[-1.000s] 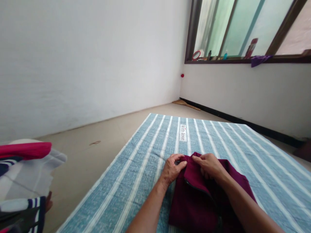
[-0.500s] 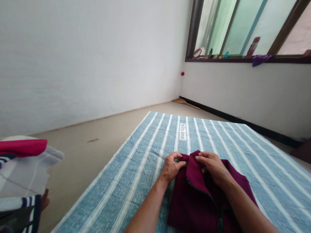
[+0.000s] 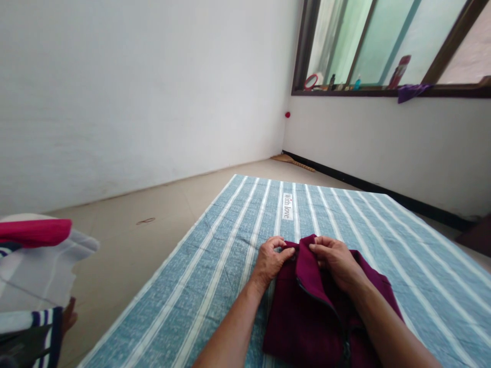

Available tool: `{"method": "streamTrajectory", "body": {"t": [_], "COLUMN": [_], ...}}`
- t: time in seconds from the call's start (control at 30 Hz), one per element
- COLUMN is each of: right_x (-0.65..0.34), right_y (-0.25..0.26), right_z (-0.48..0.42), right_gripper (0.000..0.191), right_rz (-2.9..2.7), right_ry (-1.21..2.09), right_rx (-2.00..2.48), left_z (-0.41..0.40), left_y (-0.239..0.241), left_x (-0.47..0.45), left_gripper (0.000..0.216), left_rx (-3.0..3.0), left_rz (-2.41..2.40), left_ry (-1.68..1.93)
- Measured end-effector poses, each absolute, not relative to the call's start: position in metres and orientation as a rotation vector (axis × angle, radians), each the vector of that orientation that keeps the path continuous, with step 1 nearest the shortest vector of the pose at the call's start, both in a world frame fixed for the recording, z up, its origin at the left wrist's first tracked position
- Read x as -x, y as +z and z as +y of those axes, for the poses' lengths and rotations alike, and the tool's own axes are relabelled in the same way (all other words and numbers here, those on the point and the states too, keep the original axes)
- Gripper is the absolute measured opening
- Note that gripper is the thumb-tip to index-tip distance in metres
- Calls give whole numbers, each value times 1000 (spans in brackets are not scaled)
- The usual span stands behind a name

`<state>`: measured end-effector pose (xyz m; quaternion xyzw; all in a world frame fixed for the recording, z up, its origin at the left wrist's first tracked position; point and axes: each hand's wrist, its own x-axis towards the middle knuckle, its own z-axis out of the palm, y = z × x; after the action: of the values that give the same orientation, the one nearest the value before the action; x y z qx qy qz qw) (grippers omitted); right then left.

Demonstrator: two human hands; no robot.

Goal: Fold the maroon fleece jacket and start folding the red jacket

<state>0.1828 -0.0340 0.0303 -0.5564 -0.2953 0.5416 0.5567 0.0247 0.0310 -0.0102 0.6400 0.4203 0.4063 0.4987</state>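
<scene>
Maroon garment (image 3: 307, 317) lies on the striped blue mat (image 3: 215, 286), its top edge under the fingers. Left hand (image 3: 270, 261) pinches the edge's left corner; right hand (image 3: 335, 260) pinches the raised fold just right of it. Since a second ago both hands edged slightly away from the body and the fold stands narrower. Judgement: the edge is being aligned, fold not yet pressed flat. Clothes pile (image 3: 34, 276) sits well left of the fingers.

The bottom edge is cutting off the maroon garment (image 3: 307, 322); the right hand (image 3: 337, 260) is hiding its fingertips in the fold.
</scene>
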Motion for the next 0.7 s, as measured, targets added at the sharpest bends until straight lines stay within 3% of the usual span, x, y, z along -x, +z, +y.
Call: {"method": "streamTrajectory", "body": {"t": [0.17,0.37,0.7], "right_x": [-182,-183,-181], "right_y": [30,29,29], "right_z": [-34,-33,-33], "right_gripper": [26,26,24], "right_rz": [-690,-690,-704], "right_ry": [1264,1254,1257], "right_rx": [1309,1308,1313], "left_z": [33,34,35], "left_y": [-11,-12,-8], "left_x": [-26,-28,-30], "left_gripper": [3,18,9], "left_rx": [-1592,-1594,-1486], "left_rz": [1016,906,907], "left_ry": [976,915,865]}}
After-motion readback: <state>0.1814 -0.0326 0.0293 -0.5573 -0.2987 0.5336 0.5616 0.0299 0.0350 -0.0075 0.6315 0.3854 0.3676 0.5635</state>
